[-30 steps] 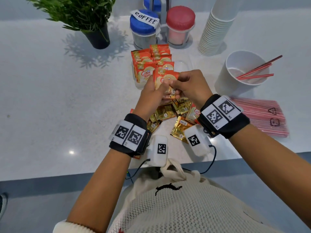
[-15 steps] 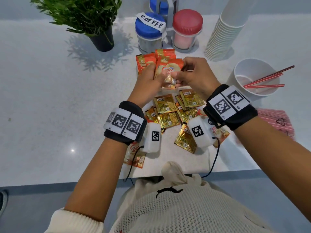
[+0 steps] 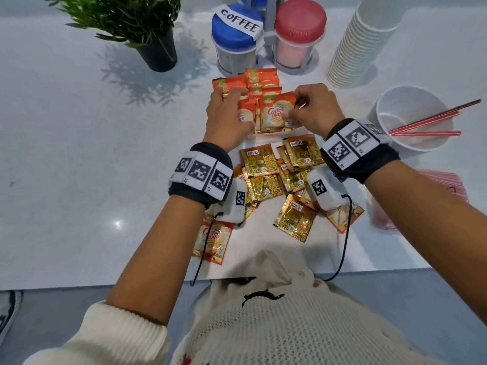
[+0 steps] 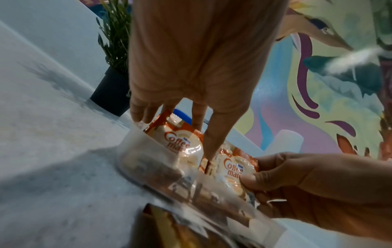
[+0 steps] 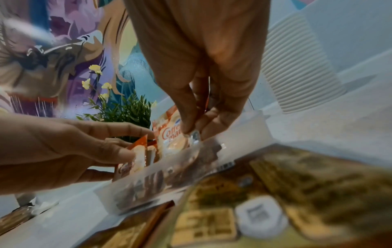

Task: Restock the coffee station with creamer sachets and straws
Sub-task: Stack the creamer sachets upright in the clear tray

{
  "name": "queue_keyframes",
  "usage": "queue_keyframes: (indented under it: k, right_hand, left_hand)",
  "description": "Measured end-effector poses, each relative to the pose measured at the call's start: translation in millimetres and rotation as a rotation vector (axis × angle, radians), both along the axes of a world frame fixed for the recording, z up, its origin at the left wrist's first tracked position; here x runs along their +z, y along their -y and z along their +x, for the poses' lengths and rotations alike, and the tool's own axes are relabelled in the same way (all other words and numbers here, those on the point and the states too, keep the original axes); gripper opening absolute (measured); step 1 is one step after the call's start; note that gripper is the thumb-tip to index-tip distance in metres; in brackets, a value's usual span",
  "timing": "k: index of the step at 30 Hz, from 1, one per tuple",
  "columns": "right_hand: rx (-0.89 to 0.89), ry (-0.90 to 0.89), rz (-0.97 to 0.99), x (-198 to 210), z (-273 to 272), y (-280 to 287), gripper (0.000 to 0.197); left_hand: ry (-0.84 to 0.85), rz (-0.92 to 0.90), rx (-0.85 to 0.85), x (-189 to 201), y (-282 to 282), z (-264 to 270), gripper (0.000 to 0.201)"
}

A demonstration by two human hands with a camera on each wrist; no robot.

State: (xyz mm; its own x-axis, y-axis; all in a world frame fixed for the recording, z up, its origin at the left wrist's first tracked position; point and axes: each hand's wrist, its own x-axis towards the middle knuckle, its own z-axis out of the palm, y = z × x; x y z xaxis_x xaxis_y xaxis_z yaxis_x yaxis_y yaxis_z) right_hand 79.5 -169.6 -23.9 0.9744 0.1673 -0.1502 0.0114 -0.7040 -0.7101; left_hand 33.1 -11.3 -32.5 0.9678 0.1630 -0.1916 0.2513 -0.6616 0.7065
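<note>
Creamer sachet [image 3: 275, 115] is standing upright, long axis vertical, going into the front of the clear tray [image 4: 146, 149] on the bench [image 3: 66, 154]. Right hand [image 3: 312, 109] fingers are pinching its right edge; left hand [image 3: 226, 115], fingers straight, is holding back the filed sachets [image 3: 259, 81] just beside it.

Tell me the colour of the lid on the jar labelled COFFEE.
Blue. The lid shows best in the head view, under the white COFFEE label.

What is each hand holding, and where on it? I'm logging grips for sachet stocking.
Right hand pinches an orange Coffee-mate creamer sachet by its right edge. Left hand holds nothing, its fingers resting among the standing sachets.
</note>
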Motion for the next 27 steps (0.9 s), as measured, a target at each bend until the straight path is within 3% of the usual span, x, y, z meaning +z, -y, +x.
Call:
queue_keyframes:
  k: [5, 11, 17, 20, 23, 27]
  right_hand:
    - [0.117, -0.016, -0.141, -2, 5, -3, 0.025]
    - [0.075, 0.138, -0.214, -6, 13, -9, 0.021]
    - [0.3, -0.044, -0.3, -1, 16, -11, 0.036]
    - [0.298, -0.019, -0.334, -1, 15, -15, 0.04]
    - [0.198, -0.001, -0.228, -5, 9, -18, 0.052]
    - [0.089, -0.107, 0.006, -6, 2, -22, 0.068]
  left_hand:
    - [-0.016, 0.099, -0.059, -7, -5, 4, 0.062]
    - [0.035, 0.089, -0.07, -13, -8, 5, 0.058]
    - [0.009, 0.041, -0.009, -13, -6, 5, 0.08]
    - [-0.014, 0.041, -0.008, -14, -7, 6, 0.078]
    - [-0.017, 0.023, 0.0, -16, -10, 8, 0.07]
    - [-0.063, -0.017, 0.028, -18, -10, 9, 0.084]
